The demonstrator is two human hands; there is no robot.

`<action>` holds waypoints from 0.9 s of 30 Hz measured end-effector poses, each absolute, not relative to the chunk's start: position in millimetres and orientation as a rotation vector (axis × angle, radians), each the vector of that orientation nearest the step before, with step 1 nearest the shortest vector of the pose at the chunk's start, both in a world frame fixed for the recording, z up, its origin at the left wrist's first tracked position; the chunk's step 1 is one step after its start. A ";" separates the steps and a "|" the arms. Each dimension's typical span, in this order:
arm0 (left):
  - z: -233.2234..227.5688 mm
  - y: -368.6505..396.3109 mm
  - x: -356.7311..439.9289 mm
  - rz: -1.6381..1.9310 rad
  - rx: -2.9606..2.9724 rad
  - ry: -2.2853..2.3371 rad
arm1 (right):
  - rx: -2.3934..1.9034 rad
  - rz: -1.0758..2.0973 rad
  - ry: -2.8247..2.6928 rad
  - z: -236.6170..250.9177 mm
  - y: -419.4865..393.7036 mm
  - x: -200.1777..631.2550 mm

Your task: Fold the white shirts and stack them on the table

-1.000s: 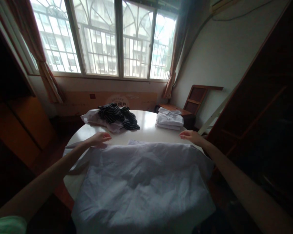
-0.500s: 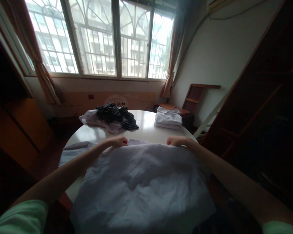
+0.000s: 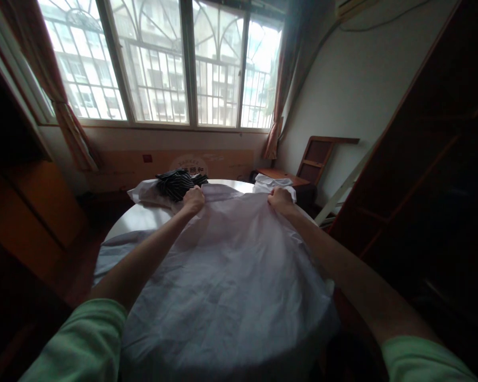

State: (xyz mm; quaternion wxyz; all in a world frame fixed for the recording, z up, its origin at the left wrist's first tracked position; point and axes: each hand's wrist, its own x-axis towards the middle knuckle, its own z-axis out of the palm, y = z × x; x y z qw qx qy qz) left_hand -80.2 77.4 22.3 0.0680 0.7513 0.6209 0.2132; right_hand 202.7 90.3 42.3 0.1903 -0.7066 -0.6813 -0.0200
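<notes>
A large pale shirt (image 3: 227, 276) lies spread over the round white table (image 3: 121, 223), its near part hanging over the front edge. My left hand (image 3: 193, 199) grips the shirt's far edge on the left. My right hand (image 3: 279, 200) grips the same edge on the right. Both fists are closed on the cloth and hold it raised a little above the tabletop. One sleeve trails off at the table's left side.
Behind my left hand lies a dark striped garment (image 3: 177, 183) on a crumpled white one (image 3: 145, 192). A stack of folded white shirts (image 3: 269, 183) sits at the back right, partly hidden. Dark wooden furniture stands on both sides; a window fills the far wall.
Both hands moved inward from the shirt's outer corners, closed on its far edge and pulled it away from me, up toward the back of the table.
</notes>
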 end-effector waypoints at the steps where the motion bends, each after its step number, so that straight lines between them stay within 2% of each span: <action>1: 14.5 76.4 -73.4 0.681 2.179 2.004 | -1.965 -0.013 -1.898 33.1 91.5 197.0; 5: -27.7 68.6 -36.9 0.803 2.057 2.303 | -1.738 0.075 -2.079 -18.8 84.3 168.7; 11: -78.1 56.5 -13.5 0.508 2.420 1.880 | -1.413 0.107 -2.438 -80.7 51.5 136.2; 15: -80.5 55.2 -42.6 0.380 2.426 1.824 | -1.443 0.090 -2.517 -81.6 54.5 162.8; 21: -76.1 51.6 -103.1 0.363 2.403 1.913 | -1.962 -0.004 -2.235 -77.5 83.3 255.9; 27: -65.3 54.2 -128.4 0.716 2.087 2.206 | -2.020 -0.153 -2.095 -81.3 84.6 307.3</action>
